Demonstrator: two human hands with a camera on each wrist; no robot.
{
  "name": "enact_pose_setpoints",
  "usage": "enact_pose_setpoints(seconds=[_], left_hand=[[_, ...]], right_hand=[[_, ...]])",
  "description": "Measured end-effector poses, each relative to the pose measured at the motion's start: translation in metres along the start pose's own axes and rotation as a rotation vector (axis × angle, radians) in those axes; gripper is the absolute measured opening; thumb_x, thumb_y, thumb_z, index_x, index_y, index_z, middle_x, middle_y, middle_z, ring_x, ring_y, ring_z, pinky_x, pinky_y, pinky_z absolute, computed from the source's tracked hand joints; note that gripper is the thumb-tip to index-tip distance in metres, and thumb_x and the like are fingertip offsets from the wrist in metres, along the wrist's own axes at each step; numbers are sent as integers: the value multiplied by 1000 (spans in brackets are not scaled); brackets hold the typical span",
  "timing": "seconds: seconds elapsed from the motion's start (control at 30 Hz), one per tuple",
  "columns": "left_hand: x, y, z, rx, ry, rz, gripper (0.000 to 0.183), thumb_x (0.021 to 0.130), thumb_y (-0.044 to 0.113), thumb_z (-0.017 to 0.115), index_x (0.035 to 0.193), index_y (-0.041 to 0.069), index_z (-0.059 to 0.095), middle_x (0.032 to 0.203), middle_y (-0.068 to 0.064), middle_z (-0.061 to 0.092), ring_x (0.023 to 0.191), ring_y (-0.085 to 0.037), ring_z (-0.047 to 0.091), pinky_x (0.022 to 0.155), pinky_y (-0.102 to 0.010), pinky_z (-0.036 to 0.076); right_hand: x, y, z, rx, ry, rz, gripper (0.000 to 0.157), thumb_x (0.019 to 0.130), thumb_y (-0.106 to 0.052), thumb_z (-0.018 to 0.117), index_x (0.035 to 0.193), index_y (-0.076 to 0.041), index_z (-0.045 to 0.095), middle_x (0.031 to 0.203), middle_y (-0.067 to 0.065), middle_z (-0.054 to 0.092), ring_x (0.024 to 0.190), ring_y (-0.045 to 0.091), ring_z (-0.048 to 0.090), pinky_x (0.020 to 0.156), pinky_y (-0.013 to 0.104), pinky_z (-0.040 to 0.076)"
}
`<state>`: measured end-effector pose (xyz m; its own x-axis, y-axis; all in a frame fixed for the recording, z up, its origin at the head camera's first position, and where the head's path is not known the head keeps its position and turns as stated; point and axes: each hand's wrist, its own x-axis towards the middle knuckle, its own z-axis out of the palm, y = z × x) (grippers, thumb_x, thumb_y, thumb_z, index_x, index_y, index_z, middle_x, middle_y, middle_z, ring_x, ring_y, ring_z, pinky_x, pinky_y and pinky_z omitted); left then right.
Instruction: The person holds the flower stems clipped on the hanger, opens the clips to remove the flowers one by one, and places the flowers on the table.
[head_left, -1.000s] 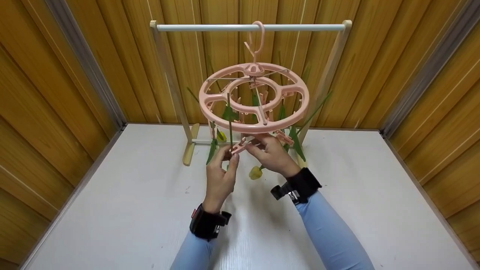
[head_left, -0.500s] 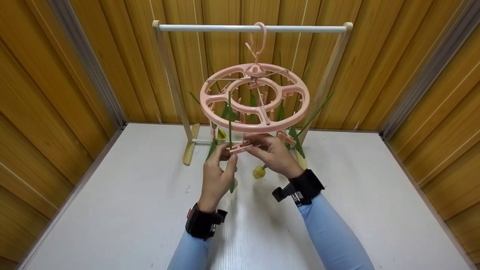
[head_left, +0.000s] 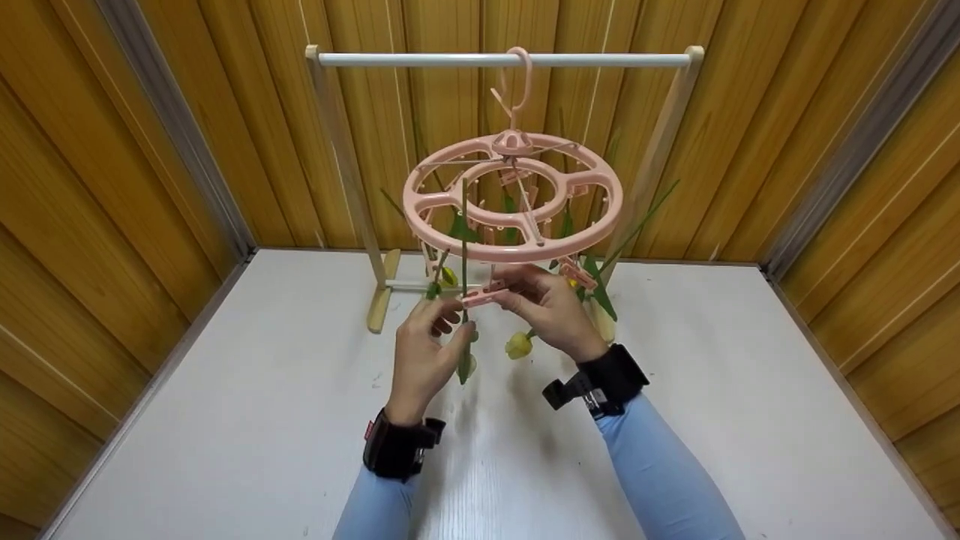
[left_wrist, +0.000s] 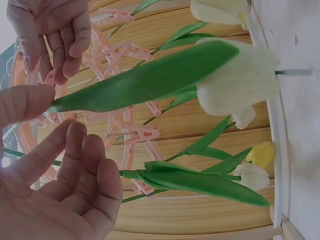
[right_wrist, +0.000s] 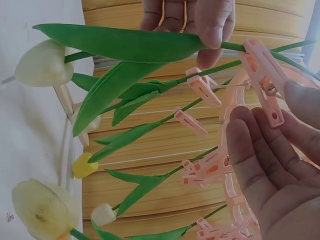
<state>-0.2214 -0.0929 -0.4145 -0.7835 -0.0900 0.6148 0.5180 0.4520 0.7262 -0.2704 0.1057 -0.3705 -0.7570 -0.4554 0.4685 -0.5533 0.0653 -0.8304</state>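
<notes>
In the head view, a round pink clip hanger (head_left: 585, 244) hangs by its hook from a rack's white bar (head_left: 405, 59). My right hand (head_left: 559, 315) pinches a pink clothespin (right_wrist: 263, 82) below the ring's front edge. The clothespin's far end meets the green stem of a white artificial tulip (right_wrist: 42, 62), which hangs bloom down. My left hand (head_left: 424, 360) is beside that stem; in the left wrist view its thumb and fingers stand apart, with the thumb at the base of the green leaf (left_wrist: 145, 82).
Other tulips hang from clothespins around the ring, among them a yellow tulip (left_wrist: 261, 154) and a white tulip (left_wrist: 251, 176). The rack's wooden foot (head_left: 382, 292) stands on the white table (head_left: 262, 420). Wood-patterned walls (head_left: 187, 150) enclose the table.
My left hand's thumb and fingers have spread apart and the hand has shifted slightly left, off the clothespin's tip. The right hand keeps hold of the clothespin.
</notes>
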Motion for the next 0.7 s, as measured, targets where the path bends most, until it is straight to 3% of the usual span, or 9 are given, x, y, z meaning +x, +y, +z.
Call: enact_pose_setpoints(seconds=[0.23, 0.47, 0.7], left_hand=[[0, 1, 1, 12, 15, 27, 8, 86, 4, 80, 94, 4, 78, 85, -7, 67, 73, -24, 64, 65, -32, 52], [-1, 1, 2, 14, 48, 54, 6, 87, 3, 80, 93, 3, 79, 83, -6, 68, 71, -16, 62, 63, -35, 53], [-2, 1, 3, 16, 53, 37, 5, 87, 2, 79, 92, 3, 80, 85, -5, 70, 71, -15, 63, 64, -37, 55]], right_hand=[[-2, 1, 0, -1, 24, -19, 26, 99, -2, 66, 124, 6, 66, 115, 21, 71, 97, 16, 70, 85, 27, 57], [-2, 3, 1, 10, 39, -29, 25, 98, 0, 66, 123, 7, 66, 114, 22, 71, 94, 12, 70, 83, 25, 57], [-4, 4, 2, 31, 47, -11, 26, 97, 1, 67, 121, 11, 65, 113, 25, 70, 92, 9, 69, 82, 24, 57]])
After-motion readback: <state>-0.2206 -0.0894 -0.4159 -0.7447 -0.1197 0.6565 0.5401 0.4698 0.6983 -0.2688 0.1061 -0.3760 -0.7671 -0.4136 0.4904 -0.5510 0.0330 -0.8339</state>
